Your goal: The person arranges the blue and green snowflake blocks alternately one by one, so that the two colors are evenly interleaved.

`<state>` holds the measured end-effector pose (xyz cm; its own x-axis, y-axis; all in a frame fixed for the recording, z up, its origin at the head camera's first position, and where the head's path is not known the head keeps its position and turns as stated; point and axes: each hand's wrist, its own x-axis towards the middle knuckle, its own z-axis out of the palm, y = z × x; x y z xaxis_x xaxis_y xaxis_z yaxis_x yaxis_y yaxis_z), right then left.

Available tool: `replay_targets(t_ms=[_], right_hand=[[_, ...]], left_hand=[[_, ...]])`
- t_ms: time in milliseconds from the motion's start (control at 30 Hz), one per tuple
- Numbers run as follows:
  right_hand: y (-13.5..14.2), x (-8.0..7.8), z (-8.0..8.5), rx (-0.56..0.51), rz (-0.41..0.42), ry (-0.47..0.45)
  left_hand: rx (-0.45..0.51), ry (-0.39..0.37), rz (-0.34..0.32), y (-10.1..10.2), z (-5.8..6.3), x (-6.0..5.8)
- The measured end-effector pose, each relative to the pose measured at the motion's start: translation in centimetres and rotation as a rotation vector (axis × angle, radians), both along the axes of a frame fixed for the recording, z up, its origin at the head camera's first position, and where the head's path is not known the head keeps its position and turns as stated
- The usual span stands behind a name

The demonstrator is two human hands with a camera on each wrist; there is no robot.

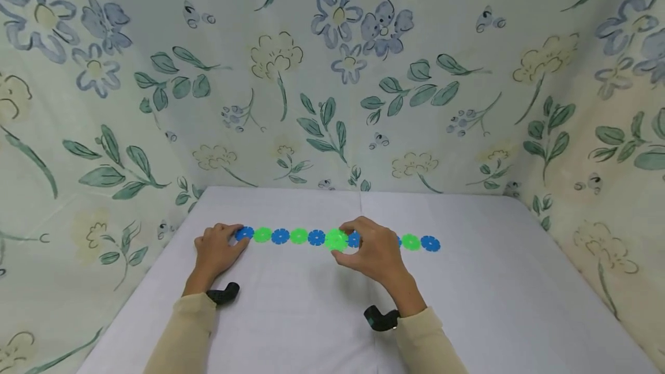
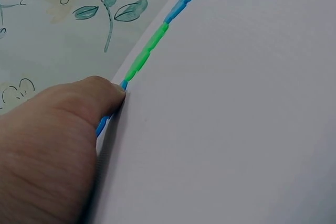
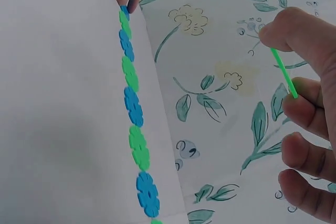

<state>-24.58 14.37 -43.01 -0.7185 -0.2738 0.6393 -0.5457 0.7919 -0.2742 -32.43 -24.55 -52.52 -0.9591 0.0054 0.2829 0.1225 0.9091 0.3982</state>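
A row of notched, flower-shaped plastic discs, blue and green in turn, lies flat on the white table. At its left end my left hand pinches a blue disc between thumb and fingers. My right hand holds a loose green disc by its edges, raised above the row. Seen edge-on in the right wrist view, that green disc sits between thumb and fingertip, the other fingers loosely bent. In the head view the right hand hides part of the row. A blue disc forms the right end.
White cloth covers the table. Floral curtains hang behind it and along both sides. Each wrist wears a black camera mount, one by the left sleeve and one by the right.
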Motion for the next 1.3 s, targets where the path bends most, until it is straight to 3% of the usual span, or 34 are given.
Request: replay_targets(t_ms=[233, 567, 933, 1300], right_hand=[[2.7, -0.6, 0.8, 0.023, -0.076, 0.047], [5.8, -1.4, 0.6, -0.137, -0.175, 0.184], [9.9, -2.1, -0.6, -0.092, -0.29, 0.194], [14.9, -1.9, -2.1, -0.087, -0.413, 0.189]], left_hand=[[0.006, 0.007, -0.004, 0.0, 0.1, 0.3], [-0.001, 0.013, 0.0, 0.0, 0.4, 0.3], [0.005, 0.02, 0.005, 0.0, 0.0, 0.2], [0.015, 0.005, 0.006, 0.2, 0.3, 0.4]])
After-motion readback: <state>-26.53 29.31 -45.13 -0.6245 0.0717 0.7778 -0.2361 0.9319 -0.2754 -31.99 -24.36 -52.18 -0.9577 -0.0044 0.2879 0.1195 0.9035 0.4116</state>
